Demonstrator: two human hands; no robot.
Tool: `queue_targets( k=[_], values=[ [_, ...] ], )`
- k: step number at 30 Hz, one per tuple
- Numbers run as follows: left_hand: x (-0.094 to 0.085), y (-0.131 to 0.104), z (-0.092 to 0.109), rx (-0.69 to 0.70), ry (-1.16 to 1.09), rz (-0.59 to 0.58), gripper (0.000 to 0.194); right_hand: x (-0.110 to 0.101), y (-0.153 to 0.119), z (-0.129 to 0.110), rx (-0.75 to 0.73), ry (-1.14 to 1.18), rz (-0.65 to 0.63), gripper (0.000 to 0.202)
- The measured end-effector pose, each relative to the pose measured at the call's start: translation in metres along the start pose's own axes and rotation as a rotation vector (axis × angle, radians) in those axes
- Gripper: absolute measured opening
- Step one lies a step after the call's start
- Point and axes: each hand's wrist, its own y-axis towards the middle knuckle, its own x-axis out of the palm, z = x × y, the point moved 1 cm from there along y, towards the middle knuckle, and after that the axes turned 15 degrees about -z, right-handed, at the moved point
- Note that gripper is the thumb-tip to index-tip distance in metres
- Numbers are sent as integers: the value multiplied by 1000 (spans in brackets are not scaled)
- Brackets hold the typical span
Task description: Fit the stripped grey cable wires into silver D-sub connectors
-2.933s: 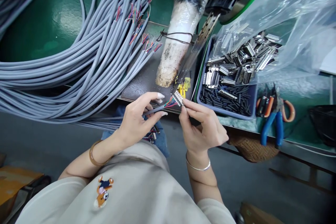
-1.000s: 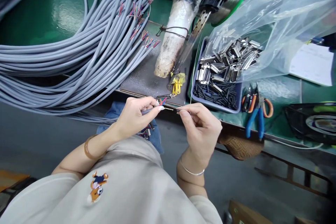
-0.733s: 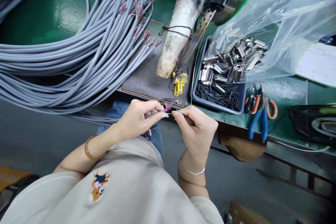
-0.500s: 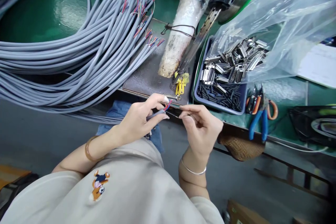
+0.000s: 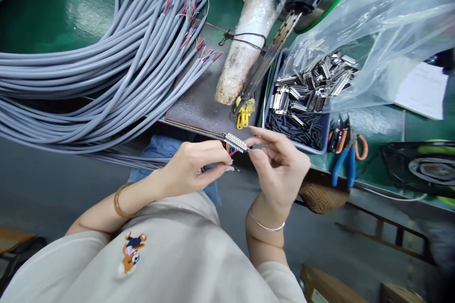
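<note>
My left hand [image 5: 199, 165] is closed on the end of a grey cable, most of which its fingers hide. Coloured wires [image 5: 231, 148] fan out at its fingertips, beneath a silver metal connector [image 5: 236, 142]. The thumb and fingers of my right hand [image 5: 279, 163] pinch the right end of this connector at the table's front edge. Just behind the connector, yellow pieces [image 5: 243, 117] stick out below a white wrapped tube [image 5: 240, 57].
Many grey cables [image 5: 88, 78] with stripped ends spread over the left. A blue bin [image 5: 325, 135] holds metal connectors and black sleeves, with a plastic bag [image 5: 384, 23] over it. Pliers with blue handles [image 5: 344, 163] lie to its right, near a black object [image 5: 419, 165].
The connector, earlier lying behind the fingers at the table edge, is now lifted and tilted between both hands. My right hand has taken hold of its end. The view has shifted slightly.
</note>
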Motion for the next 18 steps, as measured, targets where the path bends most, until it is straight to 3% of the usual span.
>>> queue_targets(
  k=[3, 8, 12, 16, 18],
  values=[
    [2, 1, 1, -8, -13, 9, 8, 2, 6, -2, -13, 50, -118, 18],
    [6, 5, -4, -195, -231, 180, 10, 13, 5, 1, 31, 24, -60, 21],
    [8, 9, -8, -302, -373, 281, 14, 15, 2, 4, -47, -154, 78, 18],
    [4, 12, -11, -364, -433, 297, 14, 12, 1, 5, -245, 10, 354, 23],
    [2, 14, -12, -385, -434, 304, 13, 13, 0, 6, -283, 66, 414, 27]
  ],
)
